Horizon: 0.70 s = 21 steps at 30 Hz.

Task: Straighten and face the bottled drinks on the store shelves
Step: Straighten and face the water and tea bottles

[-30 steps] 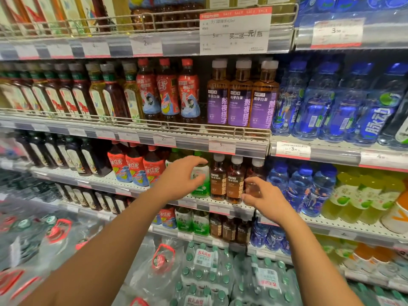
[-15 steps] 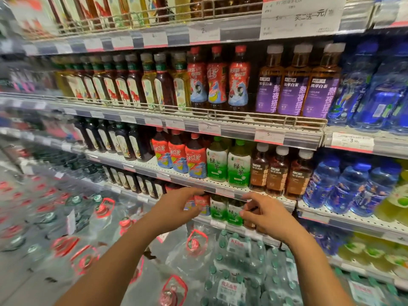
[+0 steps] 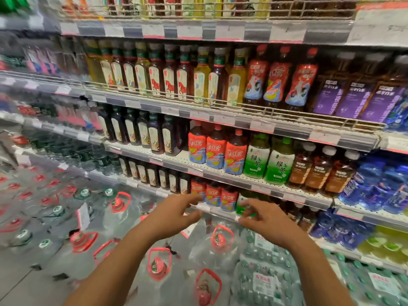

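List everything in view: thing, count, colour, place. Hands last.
Red-label bottles: three, red caps, third shelf down, centre.
Green tea bottles: two, green and white, right of those.
Brown bottles: three, white caps, further right.
Blue bottles: several, blurred, far right.
Purple-label bottles: three, second shelf, right.
Horse-label bottles: a row, dark, second shelf, centre.
Dark bottles: a row, third shelf, left.
Water jugs: many, clear with red handles, on the floor.
Water packs: several, green caps, bottom right.
Left hand: open, reaching toward the fourth shelf.
Right hand: open, in front of a green bottle there.
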Available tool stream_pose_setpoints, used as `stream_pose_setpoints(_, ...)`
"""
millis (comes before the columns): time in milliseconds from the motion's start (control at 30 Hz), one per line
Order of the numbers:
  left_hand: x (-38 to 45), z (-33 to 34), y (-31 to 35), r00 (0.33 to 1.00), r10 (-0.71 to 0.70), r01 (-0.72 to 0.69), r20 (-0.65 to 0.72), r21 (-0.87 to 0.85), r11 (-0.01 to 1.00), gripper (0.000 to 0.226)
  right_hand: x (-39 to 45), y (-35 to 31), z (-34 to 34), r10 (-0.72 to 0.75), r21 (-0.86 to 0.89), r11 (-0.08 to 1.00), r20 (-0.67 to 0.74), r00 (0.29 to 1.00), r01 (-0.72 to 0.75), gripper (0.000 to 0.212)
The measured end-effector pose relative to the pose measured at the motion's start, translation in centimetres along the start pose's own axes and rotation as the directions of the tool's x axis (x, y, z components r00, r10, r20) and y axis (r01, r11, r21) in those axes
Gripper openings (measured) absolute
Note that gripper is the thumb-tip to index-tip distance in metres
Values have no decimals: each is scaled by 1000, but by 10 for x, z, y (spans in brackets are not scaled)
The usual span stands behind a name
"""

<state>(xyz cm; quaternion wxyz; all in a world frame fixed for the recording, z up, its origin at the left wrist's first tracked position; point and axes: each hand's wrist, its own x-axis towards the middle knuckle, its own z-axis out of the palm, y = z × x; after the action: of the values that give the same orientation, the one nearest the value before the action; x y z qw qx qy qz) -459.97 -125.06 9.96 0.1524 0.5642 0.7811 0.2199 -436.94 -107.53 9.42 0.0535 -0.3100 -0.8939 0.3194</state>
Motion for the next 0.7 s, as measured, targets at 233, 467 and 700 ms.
stream_pose_setpoints(233, -30, -50, -42, 1000, 11, -12, -26, -21, 1000, 46, 20, -74, 20, -45, -74, 996, 1, 999, 45, 40)
stream_pose_setpoints(467, -25, -98, -54, 994, 64, -63, -86, 9, 998, 44, 44, -125, 4, -115, -87, 990, -52, 992, 110, 40)
stream_pose_setpoints(700, 10, -123, -71, 993, 90, -86, -76, 61, 994, 44, 85, -135, -13, -119, -47, 992, -111, 987, 114, 38)
